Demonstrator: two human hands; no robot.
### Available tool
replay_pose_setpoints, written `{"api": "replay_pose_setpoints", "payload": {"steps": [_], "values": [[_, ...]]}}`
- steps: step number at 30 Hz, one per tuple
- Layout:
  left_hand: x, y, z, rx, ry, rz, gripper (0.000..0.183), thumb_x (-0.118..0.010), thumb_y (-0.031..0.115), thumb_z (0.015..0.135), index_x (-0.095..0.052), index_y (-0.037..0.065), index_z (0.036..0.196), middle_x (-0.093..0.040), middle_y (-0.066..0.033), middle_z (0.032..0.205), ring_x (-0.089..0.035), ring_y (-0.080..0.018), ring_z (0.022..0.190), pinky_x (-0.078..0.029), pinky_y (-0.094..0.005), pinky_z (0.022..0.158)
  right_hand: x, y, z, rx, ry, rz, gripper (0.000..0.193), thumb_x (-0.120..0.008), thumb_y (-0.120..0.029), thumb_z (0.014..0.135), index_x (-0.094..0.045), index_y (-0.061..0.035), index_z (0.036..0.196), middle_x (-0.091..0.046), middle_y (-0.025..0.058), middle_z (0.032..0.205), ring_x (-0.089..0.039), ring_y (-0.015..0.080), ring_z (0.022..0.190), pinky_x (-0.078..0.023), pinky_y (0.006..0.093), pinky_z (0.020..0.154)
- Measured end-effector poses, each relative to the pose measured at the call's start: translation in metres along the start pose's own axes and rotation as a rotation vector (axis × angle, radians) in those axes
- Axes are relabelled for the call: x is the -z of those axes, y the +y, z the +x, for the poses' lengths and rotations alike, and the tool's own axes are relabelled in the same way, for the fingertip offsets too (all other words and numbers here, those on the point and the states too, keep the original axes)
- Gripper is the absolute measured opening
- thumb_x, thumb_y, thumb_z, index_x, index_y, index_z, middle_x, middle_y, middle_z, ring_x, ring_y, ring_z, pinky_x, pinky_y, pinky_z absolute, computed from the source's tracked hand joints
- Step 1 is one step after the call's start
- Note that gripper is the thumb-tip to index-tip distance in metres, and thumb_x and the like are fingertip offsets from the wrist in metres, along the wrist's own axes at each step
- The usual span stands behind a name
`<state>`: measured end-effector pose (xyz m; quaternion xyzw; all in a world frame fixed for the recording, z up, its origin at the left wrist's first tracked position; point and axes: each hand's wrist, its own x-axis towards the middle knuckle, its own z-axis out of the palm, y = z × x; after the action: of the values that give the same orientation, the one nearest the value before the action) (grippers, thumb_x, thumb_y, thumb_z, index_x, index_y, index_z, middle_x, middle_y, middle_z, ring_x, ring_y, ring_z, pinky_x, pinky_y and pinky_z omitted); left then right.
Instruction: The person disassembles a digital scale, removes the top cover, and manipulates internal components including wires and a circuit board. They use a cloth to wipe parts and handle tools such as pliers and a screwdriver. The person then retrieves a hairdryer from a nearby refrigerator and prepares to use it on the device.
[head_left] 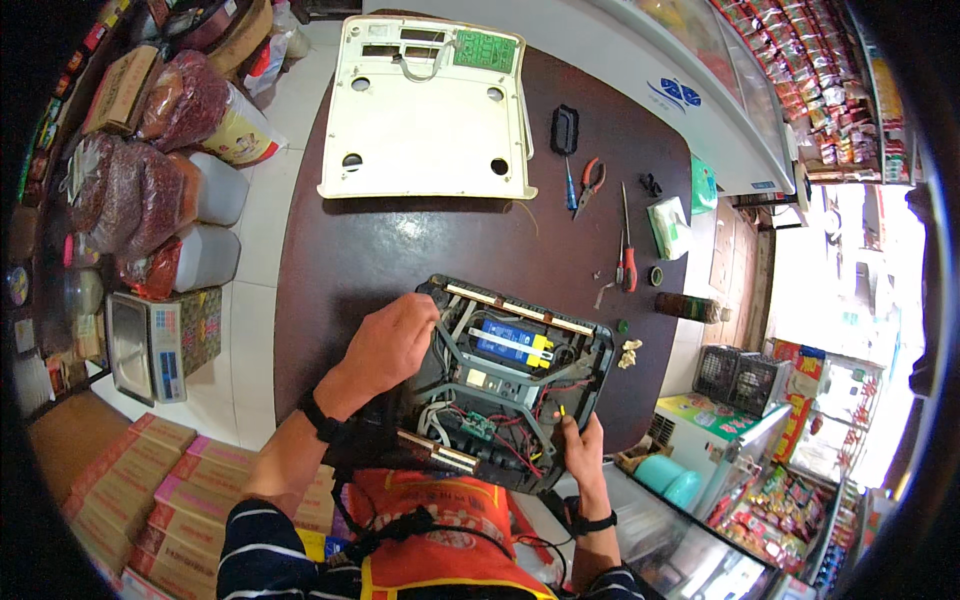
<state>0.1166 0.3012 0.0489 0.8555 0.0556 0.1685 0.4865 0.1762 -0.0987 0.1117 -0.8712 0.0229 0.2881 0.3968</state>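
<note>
An opened electronic scale base, dark and framed with grey metal bars, lies tilted at the table's near edge. Inside it sit a blue and yellow battery pack, a small circuit board and red and black wires. My left hand is closed at the base's far left corner, its fingertips partly hidden. Along the near right side, my right hand grips the edge with its thumb on top. Beyond lies an off-white scale housing, inner side up, carrying a green circuit board.
Right of the housing lie a black plastic piece, a blue screwdriver, orange pliers and a red-handled screwdriver. A white packet and a dark bottle border the table's right edge. Cartons stand on the left.
</note>
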Motion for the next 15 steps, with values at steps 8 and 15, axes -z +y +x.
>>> {"api": "replay_pose_setpoints", "payload": {"steps": [8,15], "values": [[0.000,0.004,-0.003,-0.090,-0.050,0.051,0.017,-0.069,-0.001,0.096,-0.061,0.002,0.111,-0.071,-0.0168,0.114,-0.073,-0.0412,0.099,-0.063,-0.0472,0.084,-0.004,-0.015,-0.004,-0.074,0.039,-0.021,0.026,-0.060,-0.011,0.110,-0.065,0.0032,0.132,-0.080,0.0109,0.113,-0.071,0.0170,0.097,-0.056,0.0350,0.089],[-0.005,0.002,0.003,-0.085,-0.105,0.082,0.020,-0.071,-0.003,0.092,-0.063,0.002,0.110,-0.070,-0.0160,0.111,-0.074,-0.0386,0.099,-0.064,-0.0454,0.080,-0.003,-0.023,-0.008,-0.016,0.022,0.022,0.025,-0.060,-0.011,0.110,-0.067,0.0031,0.130,-0.080,0.0104,0.114,-0.070,0.0168,0.100,-0.057,0.0353,0.092]]}}
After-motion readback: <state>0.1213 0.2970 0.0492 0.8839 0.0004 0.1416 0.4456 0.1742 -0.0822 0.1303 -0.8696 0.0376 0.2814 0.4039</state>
